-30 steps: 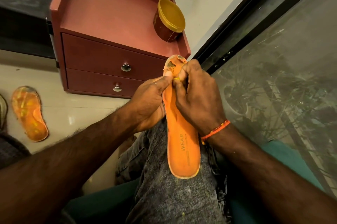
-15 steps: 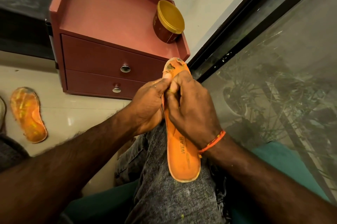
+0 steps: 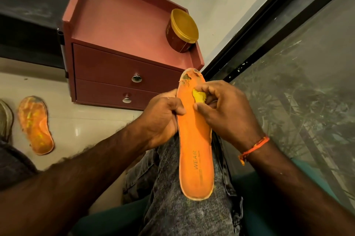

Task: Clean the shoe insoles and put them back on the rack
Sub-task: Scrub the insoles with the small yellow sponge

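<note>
An orange insole (image 3: 195,139) printed "WEAR" lies lengthwise on my knee, its worn toe end pointing away from me. My left hand (image 3: 163,118) grips its left edge near the middle, thumb on top. My right hand (image 3: 224,112) pinches a small yellow scrap (image 3: 199,96) against the insole's upper right part. A second orange insole (image 3: 35,124), streaked with yellow, lies on the pale floor at the far left.
A red-brown cabinet (image 3: 123,74) with two drawers stands ahead on the floor, a round gold-lidded tin (image 3: 182,30) on its top. A dark-framed glass pane (image 3: 299,82) runs along the right. A shoe's edge (image 3: 4,118) shows at the far left.
My right hand has moved off the insole's middle toward its right side, uncovering the yellow scrap it pinches. My left hand has slid down the left edge.
</note>
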